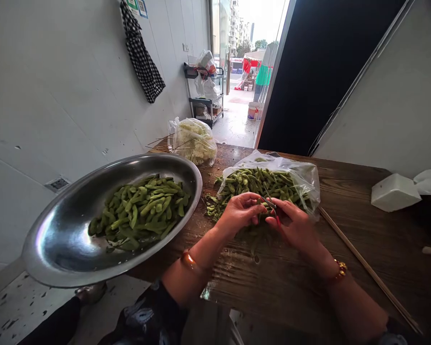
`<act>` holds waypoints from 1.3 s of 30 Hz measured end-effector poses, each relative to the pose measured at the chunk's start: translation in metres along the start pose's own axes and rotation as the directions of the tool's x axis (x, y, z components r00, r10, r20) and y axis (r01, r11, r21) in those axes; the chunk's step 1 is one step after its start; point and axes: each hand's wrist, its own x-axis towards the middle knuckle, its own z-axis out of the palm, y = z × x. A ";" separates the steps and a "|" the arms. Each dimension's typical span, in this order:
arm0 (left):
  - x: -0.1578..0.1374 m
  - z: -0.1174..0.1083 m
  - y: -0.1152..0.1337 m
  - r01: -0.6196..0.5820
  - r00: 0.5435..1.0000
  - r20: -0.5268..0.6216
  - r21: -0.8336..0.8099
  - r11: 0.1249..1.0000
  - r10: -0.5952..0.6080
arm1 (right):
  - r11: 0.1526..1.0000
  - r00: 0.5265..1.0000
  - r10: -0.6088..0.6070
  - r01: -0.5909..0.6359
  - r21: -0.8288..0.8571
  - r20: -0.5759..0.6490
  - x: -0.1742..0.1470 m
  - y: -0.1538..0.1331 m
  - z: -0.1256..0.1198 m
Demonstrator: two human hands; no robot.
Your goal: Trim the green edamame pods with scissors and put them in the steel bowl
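My right hand (pixel 294 223) is closed on a pair of scissors (pixel 270 203) with red handles, its blades pointing left toward my other hand. Fingers pinched, my left hand (pixel 241 212) meets the blades; what it holds is mostly hidden, probably a green pod. Just behind both hands, a heap of edamame pods (pixel 262 182) spills from an open clear plastic bag (pixel 311 175). To the left, a large steel basin (pixel 68 249) holds more edamame pods (pixel 147 206) piled on its right side.
A clear bag of pale vegetable (pixel 196 139) with thin sticks stands at the table's back edge. Long wooden sticks (pixel 366 266) lie on the right. Farther right sits a white container (pixel 395 192). A wheeled cart (pixel 205 99) stands by the doorway.
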 end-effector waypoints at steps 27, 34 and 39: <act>-0.001 0.004 -0.003 -0.087 0.994 -0.029 0.410 0.908 0.108 | 0.990 0.993 -0.108 0.112 -0.080 0.051 0.004 -0.002 -0.004; -0.003 0.008 -0.001 -0.118 0.992 0.011 0.416 0.902 0.125 | 0.998 0.996 -0.029 0.025 0.056 0.079 0.003 -0.004 -0.003; -0.003 0.009 0.001 -0.103 0.994 0.022 0.409 0.907 0.103 | 0.999 0.995 0.014 -0.019 0.050 0.095 0.002 -0.005 -0.003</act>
